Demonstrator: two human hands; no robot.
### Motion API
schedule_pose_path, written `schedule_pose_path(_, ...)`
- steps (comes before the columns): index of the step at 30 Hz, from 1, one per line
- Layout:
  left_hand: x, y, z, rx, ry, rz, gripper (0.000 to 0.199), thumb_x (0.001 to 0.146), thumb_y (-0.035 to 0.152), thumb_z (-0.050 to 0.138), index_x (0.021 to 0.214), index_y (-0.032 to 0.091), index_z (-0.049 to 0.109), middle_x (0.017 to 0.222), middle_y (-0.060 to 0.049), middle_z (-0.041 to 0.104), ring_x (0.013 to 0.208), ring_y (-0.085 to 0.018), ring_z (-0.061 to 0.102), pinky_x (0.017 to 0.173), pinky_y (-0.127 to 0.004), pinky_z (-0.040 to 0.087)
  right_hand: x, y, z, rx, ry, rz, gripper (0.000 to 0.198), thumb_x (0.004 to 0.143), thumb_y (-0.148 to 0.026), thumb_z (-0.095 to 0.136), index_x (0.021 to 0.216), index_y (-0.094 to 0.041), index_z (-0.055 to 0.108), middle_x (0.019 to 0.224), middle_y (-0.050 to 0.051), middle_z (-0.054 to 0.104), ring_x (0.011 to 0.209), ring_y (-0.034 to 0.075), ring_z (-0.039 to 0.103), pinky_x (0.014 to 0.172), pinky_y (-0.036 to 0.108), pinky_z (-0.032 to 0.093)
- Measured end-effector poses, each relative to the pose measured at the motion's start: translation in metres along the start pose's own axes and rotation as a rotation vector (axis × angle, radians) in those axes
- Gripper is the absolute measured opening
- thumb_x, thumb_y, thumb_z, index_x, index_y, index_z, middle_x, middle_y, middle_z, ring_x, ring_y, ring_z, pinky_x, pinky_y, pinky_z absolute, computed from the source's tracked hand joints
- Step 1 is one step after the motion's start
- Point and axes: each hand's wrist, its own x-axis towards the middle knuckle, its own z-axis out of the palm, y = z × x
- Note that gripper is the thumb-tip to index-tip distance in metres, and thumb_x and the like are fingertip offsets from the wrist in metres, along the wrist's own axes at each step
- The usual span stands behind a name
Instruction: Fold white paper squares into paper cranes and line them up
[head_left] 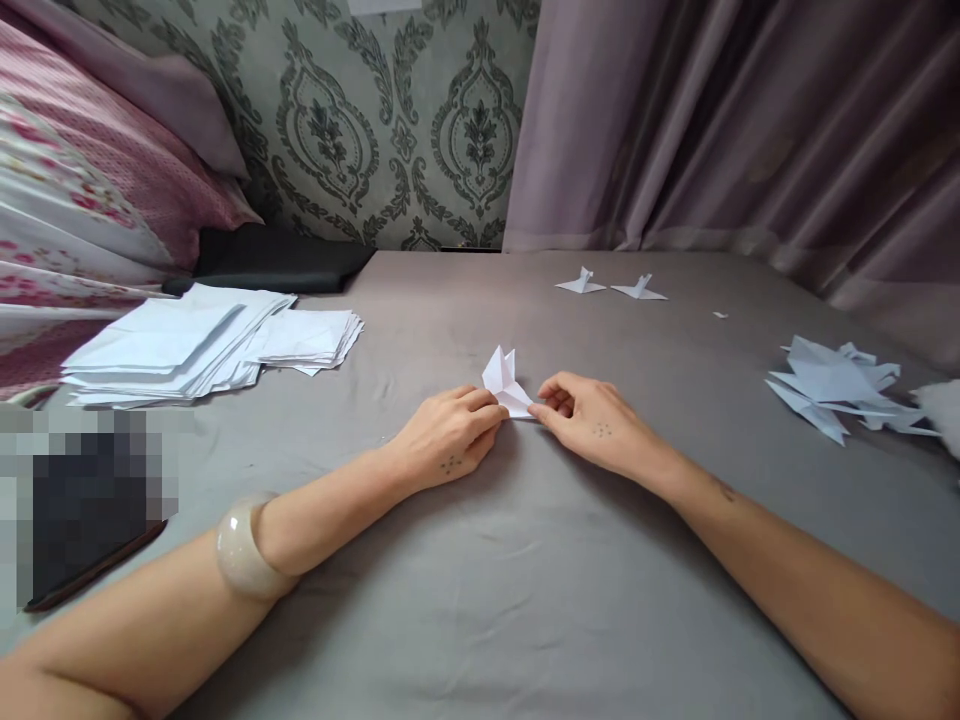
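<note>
1. Middle of the grey cloth (525,610), there's the folded paper (504,376), two points up!
2. Left hand (452,436): grip closed, pinching its near left edge.
3. Right hand (600,424): grip closed too, fingertips nipping the right corner.
4. Paper stacks (180,350) left, winged folds (581,283) beyond, folded pile (840,378) far right!

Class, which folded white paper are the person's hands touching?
The middle folded paper, between left hand and right hand; the far pair and the pile at right lie untouched.
</note>
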Motion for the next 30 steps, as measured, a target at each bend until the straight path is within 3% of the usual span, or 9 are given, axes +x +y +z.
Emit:
schedule_pose_path(5,0.003,-0.002,-0.002,-0.043,0.078,-0.123,0.026,0.093,0.019,0.036,0.109,0.018,0.057,0.106,-0.007,0.062,0.079,-0.015,0.060,0.063,-0.026,0.048,0.000,-0.002,0.015,0.125,0.033,-0.012,0.017,0.080,-0.035,0.055,0.085,-0.022,0.064,0.077,0.000,0.068,0.068,0.014,0.060,0.065,0.028,0.044)
schedule_pose_path(10,0.005,-0.010,-0.004,-0.004,0.242,-0.034,0.029,0.095,0.020,0.039,0.117,0.018,0.057,0.121,-0.012,0.057,0.110,-0.022,0.049,0.094,-0.038,0.043,0.001,-0.010,0.008,0.192,0.029,-0.086,0.017,0.080,-0.033,0.053,0.081,-0.020,0.064,0.074,0.000,0.066,0.065,0.013,0.056,0.065,0.027,0.044)
schedule_pose_path(17,0.002,-0.005,-0.006,-0.161,0.279,-0.066,0.031,0.097,0.032,0.039,0.115,0.024,0.063,0.119,-0.008,0.064,0.118,-0.025,0.044,0.099,-0.044,0.031,-0.003,-0.033,-0.020,0.345,-0.045,-0.130,0.015,0.074,-0.026,0.058,0.081,-0.017,0.066,0.074,0.000,0.065,0.066,0.011,0.056,0.065,0.025,0.044)
schedule_pose_path(22,-0.001,0.009,-0.016,-0.465,0.323,-0.174,0.027,0.090,0.040,0.051,0.094,0.022,0.071,0.102,-0.006,0.070,0.108,-0.024,0.051,0.101,-0.041,0.028,-0.004,-0.051,-0.034,0.618,-0.038,0.024,0.009,0.070,-0.022,0.065,0.077,-0.016,0.066,0.065,-0.002,0.058,0.057,0.008,0.050,0.057,0.021,0.044)
schedule_pose_path(26,-0.003,0.020,-0.023,-0.907,0.280,-0.307,0.032,0.082,0.049,0.059,0.088,0.019,0.072,0.092,-0.005,0.070,0.095,-0.023,0.056,0.089,-0.033,0.039,0.001,-0.054,-0.035,0.803,-0.053,0.115,0.007,0.069,-0.020,0.070,0.073,-0.016,0.068,0.062,-0.002,0.058,0.054,0.007,0.050,0.055,0.020,0.046)
schedule_pose_path(30,0.000,0.027,-0.021,-1.275,0.229,-0.417,0.031,0.075,0.047,0.067,0.079,0.018,0.072,0.083,-0.004,0.070,0.081,-0.019,0.058,0.079,-0.029,0.040,0.009,-0.053,-0.033,0.881,-0.041,0.195,0.010,0.066,-0.021,0.075,0.071,-0.014,0.068,0.062,0.003,0.063,0.056,0.011,0.057,0.056,0.024,0.051)
